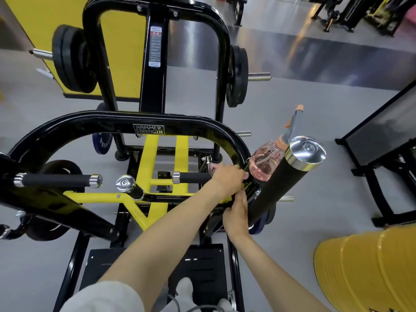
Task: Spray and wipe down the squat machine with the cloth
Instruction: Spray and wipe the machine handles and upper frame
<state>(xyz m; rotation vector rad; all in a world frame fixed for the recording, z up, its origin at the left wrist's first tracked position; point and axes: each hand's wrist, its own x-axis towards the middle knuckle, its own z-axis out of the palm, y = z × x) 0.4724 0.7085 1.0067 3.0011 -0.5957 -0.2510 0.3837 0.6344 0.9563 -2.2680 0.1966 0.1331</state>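
The squat machine has a black curved frame tube (117,122) and yellow lower beams (155,154). My left hand (227,179) reaches across and grips the tube's right bend, with a pinkish patterned cloth (211,169) bunched under it. Just right of that hand, a clear spray bottle (262,164) of pink liquid with an orange nozzle sits tilted against the frame. Whether a hand holds it is unclear. My right hand (236,212) lies against the frame joint below the bottle. A thick black padded handle (279,185) with a chrome cap partly hides its fingertips.
Black weight plates (72,59) hang on the rear posts, with chrome pegs sticking out sideways. Padded grips (56,180) and a chrome-capped handle (126,183) sit at left. The black footplate (202,266) lies under me. A yellow barrel (364,271) stands at lower right, with another black machine (382,154) further right.
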